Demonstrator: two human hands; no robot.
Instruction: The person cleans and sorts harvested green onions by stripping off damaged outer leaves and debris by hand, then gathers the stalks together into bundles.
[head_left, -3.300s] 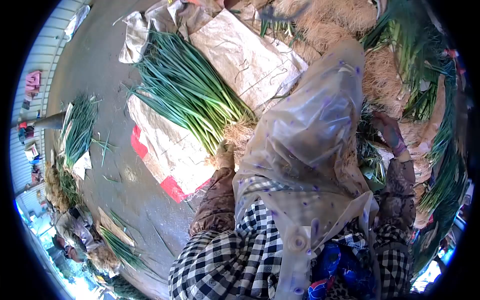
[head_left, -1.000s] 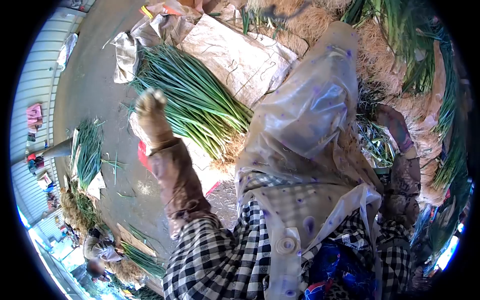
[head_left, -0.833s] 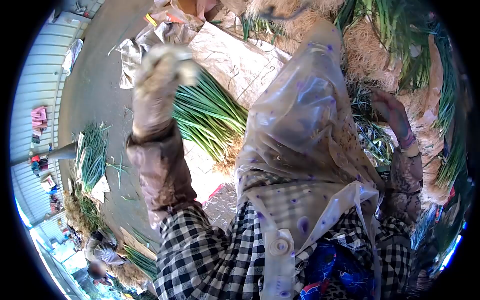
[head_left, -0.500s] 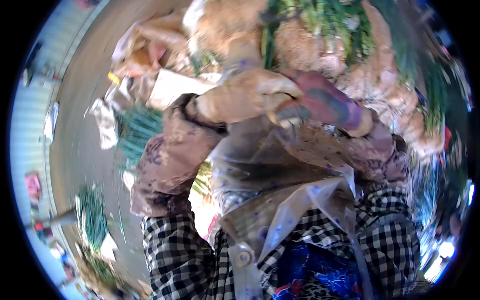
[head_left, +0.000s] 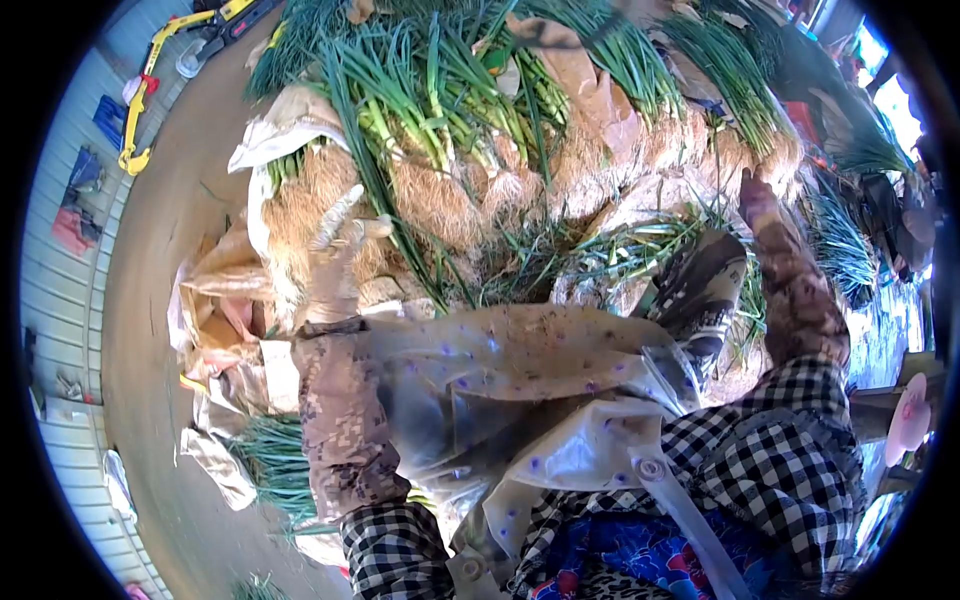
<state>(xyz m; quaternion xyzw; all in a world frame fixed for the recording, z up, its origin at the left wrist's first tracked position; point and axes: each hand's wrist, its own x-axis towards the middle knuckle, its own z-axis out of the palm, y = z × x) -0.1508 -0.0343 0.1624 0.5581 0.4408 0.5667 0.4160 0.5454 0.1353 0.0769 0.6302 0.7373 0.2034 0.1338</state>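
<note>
My left hand, in a dirty pale glove, hangs in front of the pile with its fingers apart and nothing in them. Behind it are the tan, stringy roots of bundled green onions. Far to the right, my right hand reaches to the root end of another green onion bundle; its fingers are mostly hidden against the roots, so the grip is unclear. Between my arms a cloudy plastic apron covers my lap.
Loose green leaves and trimmings lie in front of the pile. More green onions lie at lower left beside crumpled white sacks. A pink round object is at the right edge. A yellow machine arm stands by the left wall.
My hands were together above the apron and have come apart, left hand to the left, right hand far right to the onions. The view has shifted, showing more of the pile.
</note>
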